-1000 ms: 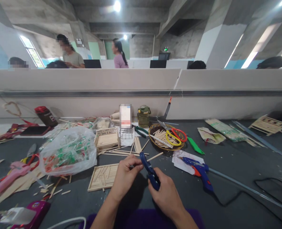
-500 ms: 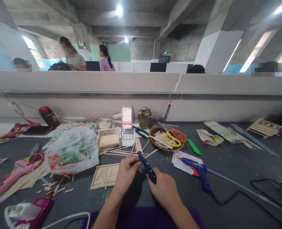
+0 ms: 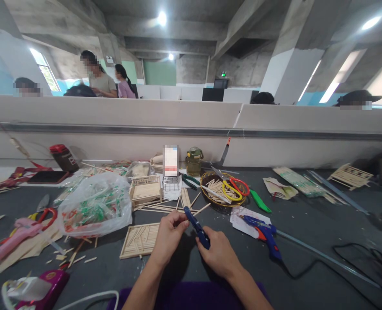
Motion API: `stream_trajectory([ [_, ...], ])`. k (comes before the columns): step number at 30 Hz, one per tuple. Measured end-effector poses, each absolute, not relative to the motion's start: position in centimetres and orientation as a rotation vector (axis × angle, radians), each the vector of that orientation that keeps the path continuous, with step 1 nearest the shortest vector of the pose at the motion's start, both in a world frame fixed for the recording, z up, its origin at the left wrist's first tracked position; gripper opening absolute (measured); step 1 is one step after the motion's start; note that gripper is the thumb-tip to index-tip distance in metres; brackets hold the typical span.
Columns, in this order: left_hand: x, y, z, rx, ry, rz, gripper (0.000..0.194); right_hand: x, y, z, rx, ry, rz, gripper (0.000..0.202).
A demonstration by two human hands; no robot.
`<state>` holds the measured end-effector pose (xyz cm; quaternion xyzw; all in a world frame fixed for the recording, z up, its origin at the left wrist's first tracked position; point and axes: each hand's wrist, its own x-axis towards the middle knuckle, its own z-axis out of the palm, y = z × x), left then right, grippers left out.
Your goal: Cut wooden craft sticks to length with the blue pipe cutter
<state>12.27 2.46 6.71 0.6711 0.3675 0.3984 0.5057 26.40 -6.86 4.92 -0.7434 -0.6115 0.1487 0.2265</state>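
Observation:
My right hand [image 3: 219, 252] is wrapped round dark blue cutters [image 3: 201, 232], which point up and to the left. My left hand [image 3: 170, 237] is closed in a pinch beside the cutters' tip. A thin wooden stick [image 3: 203, 209] lines up with the left fingertips and shows beyond the cutters; the part between is hidden. Left of my left hand lies a small slatted wooden panel [image 3: 138, 241] with short cut sticks on it. Ahead, a round basket [image 3: 207, 199] holds many short sticks and scissors with red and yellow handles [image 3: 239, 189].
A blue glue gun [image 3: 268, 234] lies on paper at right, its cord trailing. At left are a plastic bag [image 3: 96, 206], a pink glue gun [image 3: 16, 237] and a power strip [image 3: 57, 284]. A phone [image 3: 170, 161] stands near a green bottle [image 3: 194, 161]. People are beyond the partition [image 3: 113, 112].
The view has shifted slightly. Both hands keep nearly the same pose around the cutters. Behind the partition, a person in a purple top has moved left.

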Motion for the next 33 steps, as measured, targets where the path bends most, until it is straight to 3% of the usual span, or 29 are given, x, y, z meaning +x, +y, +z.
stream_trajectory([
  [7,12.2,2.4,6.7,1.645,0.883,0.974,0.011,26.5,-7.0,4.9,-2.053,-1.688,0.374,0.019],
  [16,12.5,2.8,6.0,1.651,0.941,0.994,0.012,24.9,-6.7,5.0,-2.390,-1.545,0.315,0.022],
  [33,12.5,2.8,5.8,1.568,0.942,0.990,0.011,25.8,-6.2,4.5,-2.173,-1.592,0.431,0.017],
])
